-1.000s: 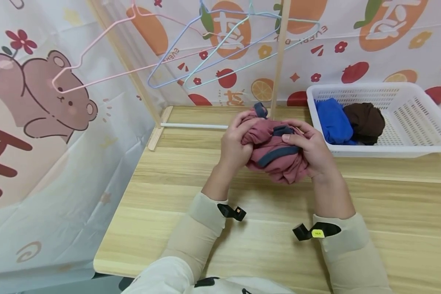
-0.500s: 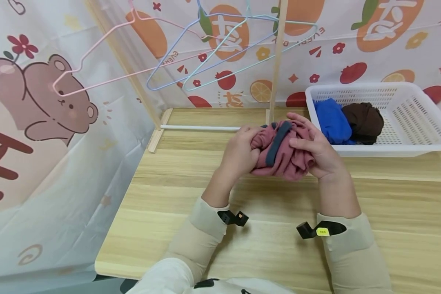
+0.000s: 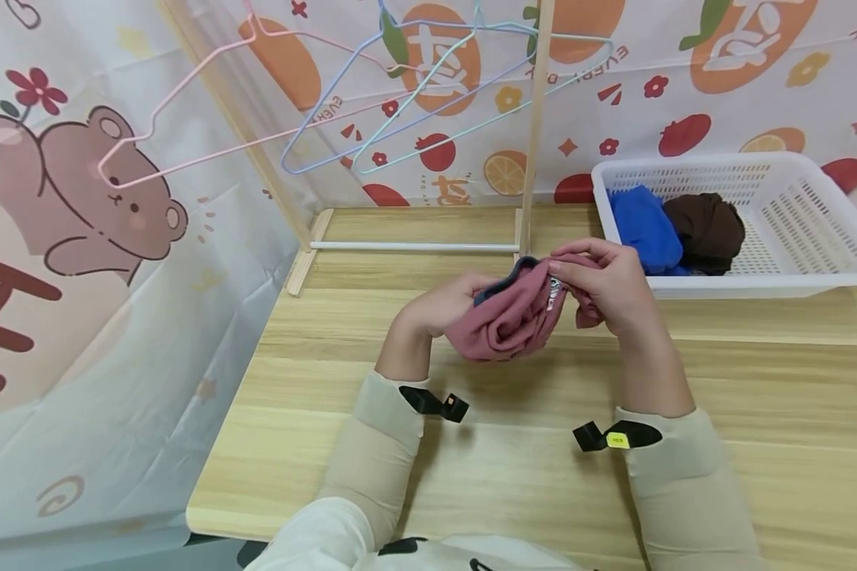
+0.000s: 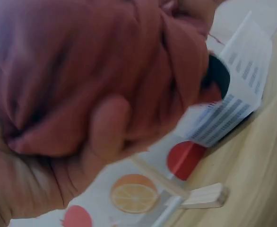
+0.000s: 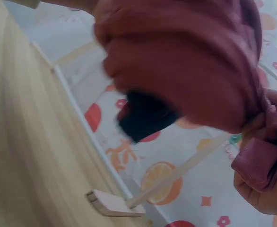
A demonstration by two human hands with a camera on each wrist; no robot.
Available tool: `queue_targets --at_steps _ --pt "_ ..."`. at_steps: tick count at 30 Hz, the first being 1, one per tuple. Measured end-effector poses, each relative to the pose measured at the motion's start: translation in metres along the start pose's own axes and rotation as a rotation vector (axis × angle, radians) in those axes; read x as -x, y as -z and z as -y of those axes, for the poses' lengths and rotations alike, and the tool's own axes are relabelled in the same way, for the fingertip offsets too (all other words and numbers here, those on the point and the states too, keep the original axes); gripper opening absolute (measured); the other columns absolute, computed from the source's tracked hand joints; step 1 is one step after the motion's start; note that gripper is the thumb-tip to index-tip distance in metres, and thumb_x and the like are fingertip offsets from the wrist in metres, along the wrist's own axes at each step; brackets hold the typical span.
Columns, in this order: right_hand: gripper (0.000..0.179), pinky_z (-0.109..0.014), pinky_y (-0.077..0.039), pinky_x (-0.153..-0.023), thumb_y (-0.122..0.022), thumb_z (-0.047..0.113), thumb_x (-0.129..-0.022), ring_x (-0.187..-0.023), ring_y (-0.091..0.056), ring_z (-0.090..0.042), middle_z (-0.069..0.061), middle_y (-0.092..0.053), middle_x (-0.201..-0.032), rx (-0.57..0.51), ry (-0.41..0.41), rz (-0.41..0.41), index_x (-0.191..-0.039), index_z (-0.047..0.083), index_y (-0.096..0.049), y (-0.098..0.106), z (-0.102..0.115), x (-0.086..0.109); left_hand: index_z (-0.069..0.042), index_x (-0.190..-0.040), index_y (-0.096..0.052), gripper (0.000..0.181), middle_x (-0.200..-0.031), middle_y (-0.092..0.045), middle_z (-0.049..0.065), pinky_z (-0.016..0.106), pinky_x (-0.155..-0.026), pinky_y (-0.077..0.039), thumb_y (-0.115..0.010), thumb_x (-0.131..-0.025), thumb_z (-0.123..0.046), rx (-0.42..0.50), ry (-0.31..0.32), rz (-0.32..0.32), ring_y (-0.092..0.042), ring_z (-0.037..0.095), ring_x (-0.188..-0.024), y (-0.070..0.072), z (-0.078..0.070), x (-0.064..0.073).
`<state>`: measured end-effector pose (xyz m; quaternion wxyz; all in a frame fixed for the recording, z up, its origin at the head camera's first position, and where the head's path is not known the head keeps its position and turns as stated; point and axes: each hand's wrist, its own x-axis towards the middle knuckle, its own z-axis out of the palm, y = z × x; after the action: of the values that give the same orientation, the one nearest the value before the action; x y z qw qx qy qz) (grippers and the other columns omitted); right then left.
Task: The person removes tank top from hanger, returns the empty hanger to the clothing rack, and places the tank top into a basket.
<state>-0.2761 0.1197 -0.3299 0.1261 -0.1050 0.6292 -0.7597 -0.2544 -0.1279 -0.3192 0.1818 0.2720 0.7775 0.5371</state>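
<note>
A bunched dusty-red garment [image 3: 503,325] with dark blue trim is held up over the table between both hands. White lettering shows near its right part in the head view. My left hand [image 3: 443,305] grips its left side, most fingers hidden behind the cloth. In the left wrist view, one digit of the left hand [image 4: 105,130] lies against the folds of the garment [image 4: 129,61]. On the other side, my right hand [image 3: 610,285] pinches a gathered part between thumb and fingers. The right wrist view shows cloth bunched in the right hand [image 5: 252,196].
A white perforated basket [image 3: 793,281] at the back right holds a blue cloth [image 3: 646,230] and a brown cloth [image 3: 707,230]. Pink [image 3: 207,155], blue [image 3: 328,95] and mint [image 3: 414,103] hangers hang above a wooden stand with a white bottom rod [image 3: 414,247].
The garment has been turned and partly opened out, and white lettering now shows. My left hand has shifted left and lower; the right hand now pinches a gathered part.
</note>
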Motion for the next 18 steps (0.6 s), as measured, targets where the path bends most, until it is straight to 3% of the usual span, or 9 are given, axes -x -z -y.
queue_targets --at_steps 3,7,8,11,15,18 --pt "0.022 -0.027 -0.04 -0.034 -0.079 0.024 -0.084 -0.039 -0.043 -0.015 0.001 -0.06 -0.061 0.064 0.039 -0.058 -0.1 0.01 -0.074 -0.008 -0.005 -0.003 0.01 -0.1 -0.061 0.03 -0.088 -0.061 0.002 0.027 -0.075 -0.047 -0.055 -0.091 -0.017 0.055 -0.121 0.035 -0.055 0.011 -0.08 -0.001 0.005 -0.001" --pt "0.025 -0.022 -0.045 -0.048 -0.077 0.029 -0.086 -0.063 -0.055 -0.007 0.007 -0.065 -0.078 0.194 0.197 -0.19 -0.099 0.007 -0.076 -0.017 -0.011 -0.009 0.016 -0.132 -0.038 0.055 -0.116 -0.055 0.02 0.03 -0.097 -0.046 -0.057 -0.085 -0.004 0.189 -0.311 0.055 -0.054 0.01 -0.107 -0.008 0.01 -0.009" --pt "0.025 -0.02 -0.046 -0.054 -0.076 0.029 -0.087 -0.074 -0.056 -0.005 0.009 -0.064 -0.085 0.245 0.256 -0.232 -0.099 0.006 -0.077 -0.019 -0.013 -0.01 0.015 -0.138 -0.031 0.065 -0.125 -0.051 0.023 0.03 -0.104 -0.042 -0.06 -0.082 -0.002 0.162 -0.354 0.021 -0.051 0.009 -0.115 -0.011 0.009 -0.012" --pt "0.023 -0.019 -0.042 -0.066 -0.074 0.026 -0.089 -0.088 -0.049 -0.007 0.007 -0.055 -0.095 0.369 0.416 -0.363 -0.102 0.006 -0.077 -0.023 -0.016 -0.014 0.005 -0.149 -0.016 0.085 -0.142 -0.038 0.021 0.028 -0.111 -0.035 -0.059 -0.076 0.011 0.358 -0.336 -0.005 -0.042 0.009 -0.128 -0.018 0.01 -0.018" --pt "0.019 -0.015 -0.041 -0.065 -0.075 0.016 -0.088 -0.08 -0.05 -0.006 -0.003 -0.055 -0.091 0.406 0.556 -0.481 -0.105 0.006 -0.076 -0.028 -0.018 -0.015 -0.012 -0.152 -0.018 0.092 -0.144 -0.039 0.003 0.022 -0.105 -0.039 -0.052 -0.073 0.02 0.7 -0.206 -0.029 -0.043 0.01 -0.127 -0.027 0.011 -0.02" --pt "0.019 -0.012 -0.046 -0.065 -0.072 0.008 -0.089 -0.076 -0.059 -0.003 -0.011 -0.067 -0.094 0.354 0.588 -0.465 -0.107 0.002 -0.075 -0.032 -0.017 -0.015 -0.014 -0.151 -0.017 0.101 -0.14 -0.041 0.0 0.02 -0.1 -0.042 -0.052 -0.065 0.025 0.75 -0.203 -0.065 -0.045 0.01 -0.124 -0.028 0.01 -0.02"
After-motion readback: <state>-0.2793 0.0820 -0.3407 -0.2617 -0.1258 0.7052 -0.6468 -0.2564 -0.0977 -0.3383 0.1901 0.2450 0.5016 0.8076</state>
